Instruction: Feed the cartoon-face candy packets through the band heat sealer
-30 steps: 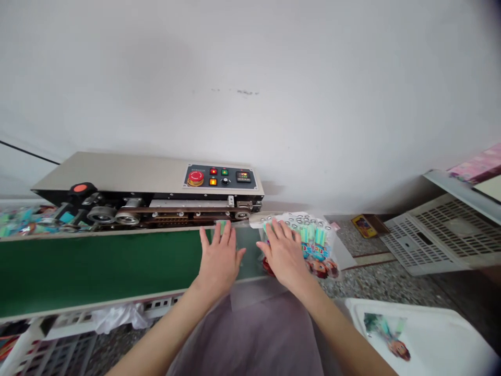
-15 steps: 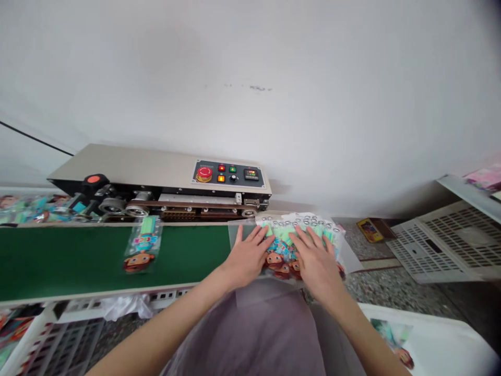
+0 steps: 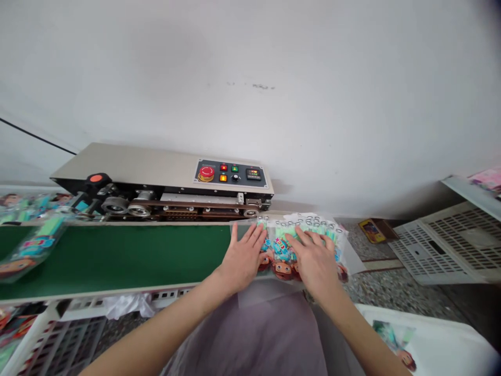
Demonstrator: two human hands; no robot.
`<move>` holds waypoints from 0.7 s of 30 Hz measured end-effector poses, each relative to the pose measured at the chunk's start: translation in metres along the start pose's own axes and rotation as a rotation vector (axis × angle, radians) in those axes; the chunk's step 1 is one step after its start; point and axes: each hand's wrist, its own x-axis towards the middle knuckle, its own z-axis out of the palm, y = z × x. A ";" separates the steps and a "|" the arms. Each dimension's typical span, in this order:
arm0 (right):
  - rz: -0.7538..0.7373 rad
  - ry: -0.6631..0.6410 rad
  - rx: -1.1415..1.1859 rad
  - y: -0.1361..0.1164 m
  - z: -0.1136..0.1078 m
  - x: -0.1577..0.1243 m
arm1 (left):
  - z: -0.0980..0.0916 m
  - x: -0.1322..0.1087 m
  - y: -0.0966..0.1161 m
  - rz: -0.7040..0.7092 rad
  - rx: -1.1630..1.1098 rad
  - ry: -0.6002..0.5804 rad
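Here's left hand [image 3: 240,262] and right hand [image 3: 317,262], fingers splayed wide, partly hiding the sachets [image 3: 282,253], white tub [image 3: 446,342] cropped below!

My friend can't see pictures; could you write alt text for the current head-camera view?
A person's left hand and right hand lie palm-down over clear cartoon packets beside a green conveyor belt. Another packet is at the belt's left; behind stands a beige machine with a lit control panel.

Soft light covers the wall [image 3: 313,120], with faint shadow beside the machine [image 3: 152,164]. The top right corner looks dark
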 end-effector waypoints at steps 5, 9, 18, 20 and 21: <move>-0.071 -0.017 0.045 -0.002 -0.003 0.013 | -0.011 -0.010 -0.010 -0.062 0.036 -0.030; -0.174 0.009 0.126 -0.008 0.002 0.026 | -0.028 -0.019 -0.021 -0.174 0.061 -0.018; -0.060 0.109 0.182 0.017 -0.001 -0.003 | -0.036 -0.010 -0.019 0.261 -0.077 -0.118; -0.092 0.053 0.167 0.014 -0.003 -0.006 | -0.029 -0.010 -0.007 0.239 -0.076 -0.083; -0.099 0.024 0.159 0.011 -0.004 -0.005 | -0.027 -0.009 0.000 0.214 -0.066 -0.062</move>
